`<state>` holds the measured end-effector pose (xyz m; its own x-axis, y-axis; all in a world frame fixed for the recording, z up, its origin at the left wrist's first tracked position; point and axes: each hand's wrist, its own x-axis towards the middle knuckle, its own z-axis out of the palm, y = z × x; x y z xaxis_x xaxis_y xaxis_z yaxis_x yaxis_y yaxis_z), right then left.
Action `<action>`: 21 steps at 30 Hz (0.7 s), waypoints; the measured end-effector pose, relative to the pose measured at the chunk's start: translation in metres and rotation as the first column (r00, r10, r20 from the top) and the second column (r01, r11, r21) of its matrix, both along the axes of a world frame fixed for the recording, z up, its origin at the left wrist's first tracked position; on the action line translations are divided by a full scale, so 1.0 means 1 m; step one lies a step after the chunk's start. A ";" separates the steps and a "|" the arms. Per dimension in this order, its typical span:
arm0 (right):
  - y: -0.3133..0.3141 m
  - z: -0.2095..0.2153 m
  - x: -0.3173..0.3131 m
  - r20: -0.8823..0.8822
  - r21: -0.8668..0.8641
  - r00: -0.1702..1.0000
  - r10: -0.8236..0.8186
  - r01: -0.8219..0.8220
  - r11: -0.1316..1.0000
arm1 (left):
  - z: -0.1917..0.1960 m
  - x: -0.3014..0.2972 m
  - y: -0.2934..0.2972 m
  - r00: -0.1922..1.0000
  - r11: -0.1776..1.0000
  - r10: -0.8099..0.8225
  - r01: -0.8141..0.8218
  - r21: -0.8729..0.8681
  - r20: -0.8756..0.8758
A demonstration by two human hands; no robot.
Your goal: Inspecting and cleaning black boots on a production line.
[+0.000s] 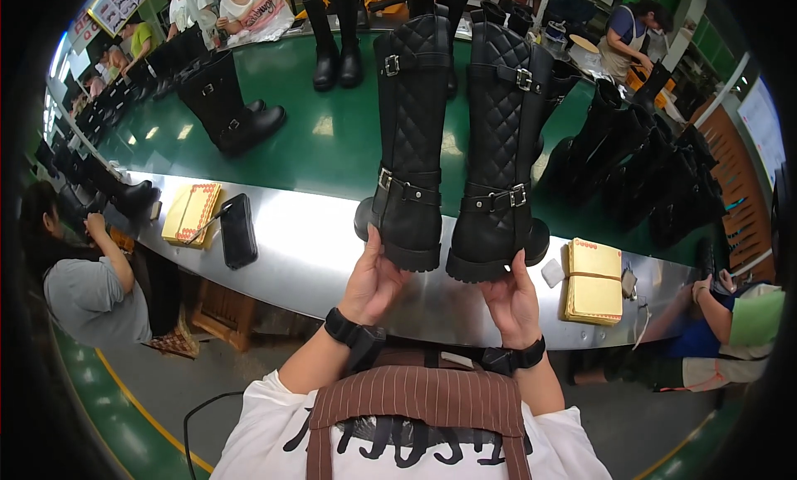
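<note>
Two tall black quilted boots with buckled straps stand side by side before me, heels toward me. My left hand (pixel 374 282) is closed round the heel of the left boot (pixel 409 139), thumb along its outer side. The right boot (pixel 501 148) is gripped at its heel by my right hand (pixel 512 297), thumb up against the back. Both soles are at the metal edge of the bench; whether they rest on it or are lifted slightly, I cannot tell. Fingers under the heels are partly hidden.
A black phone (pixel 239 231) and a yellow pad stack (pixel 193 214) lie to the left on the metal ledge (pixel 307 256); another yellow stack (pixel 593 281) lies right. More black boots (pixel 237 106) stand on the green belt (pixel 324 131). Co-workers (pixel 91 289) sit at both sides and across.
</note>
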<state>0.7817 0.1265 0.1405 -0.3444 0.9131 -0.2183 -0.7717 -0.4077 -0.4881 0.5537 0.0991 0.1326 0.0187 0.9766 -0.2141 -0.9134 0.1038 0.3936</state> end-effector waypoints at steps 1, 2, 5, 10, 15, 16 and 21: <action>0.000 0.000 -0.001 -0.002 0.012 1.000 0.000 0.000 1.000 | 0.000 0.000 -0.001 1.000 1.000 0.012 -0.012 -0.004 -0.017; 0.000 0.000 -0.002 0.017 0.044 1.000 -0.004 0.003 0.999 | 0.000 0.000 -0.001 0.999 1.000 0.028 -0.028 -0.008 -0.039; 0.000 -0.002 -0.004 0.041 0.069 0.999 -0.025 0.022 0.997 | -0.002 -0.001 -0.001 0.996 1.000 0.023 -0.024 -0.007 -0.087; 0.001 -0.008 -0.001 0.041 0.078 0.998 -0.043 0.040 0.996 | -0.008 -0.001 0.000 0.994 1.000 0.024 -0.026 -0.016 -0.103; 0.001 -0.016 -0.001 0.140 0.120 0.990 -0.022 0.005 0.993 | -0.012 0.000 0.000 0.999 0.999 -0.014 0.015 0.034 -0.035; 0.000 -0.017 -0.002 0.164 0.116 0.985 -0.056 0.037 0.993 | -0.012 0.000 0.000 0.998 0.998 -0.010 0.013 0.056 -0.055; 0.003 -0.020 -0.001 0.118 0.160 0.991 -0.070 0.050 0.986 | -0.012 -0.002 0.003 0.994 0.998 0.008 -0.001 0.061 -0.113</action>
